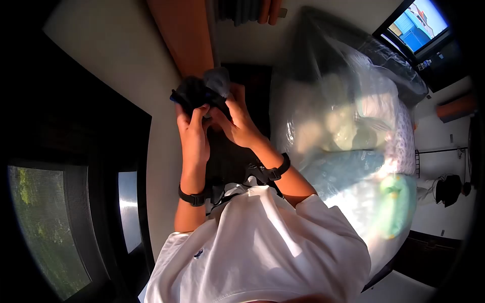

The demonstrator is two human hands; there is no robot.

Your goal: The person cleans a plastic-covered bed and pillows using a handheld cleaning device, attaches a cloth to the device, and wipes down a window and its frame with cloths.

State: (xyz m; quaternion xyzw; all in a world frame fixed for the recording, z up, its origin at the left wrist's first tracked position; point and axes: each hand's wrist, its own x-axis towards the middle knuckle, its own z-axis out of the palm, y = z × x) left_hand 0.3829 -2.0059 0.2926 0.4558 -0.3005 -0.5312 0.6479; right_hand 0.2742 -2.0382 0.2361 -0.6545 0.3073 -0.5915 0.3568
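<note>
In front of my chest, both hands are raised around a small bundle of dark cloth (191, 95). It is mostly black, with a hint of blue at its left edge and a thin grey part (217, 81) on the upper right. My left hand (193, 126) grips the bundle from below left, thumb pressed on its near side. From the right, my right hand (236, 117) is closed on it, its thumb and fingers near the left thumb. The exact kind of cloth item cannot be made out. Black straps circle both forearms.
A bed under clear plastic sheeting (328, 116) fills the right side, with a green pillow-like item (396, 204) on it. An orange-brown panel (184, 35) rises ahead. Windows (48, 227) line the left wall. A lit screen (418, 25) is at the upper right.
</note>
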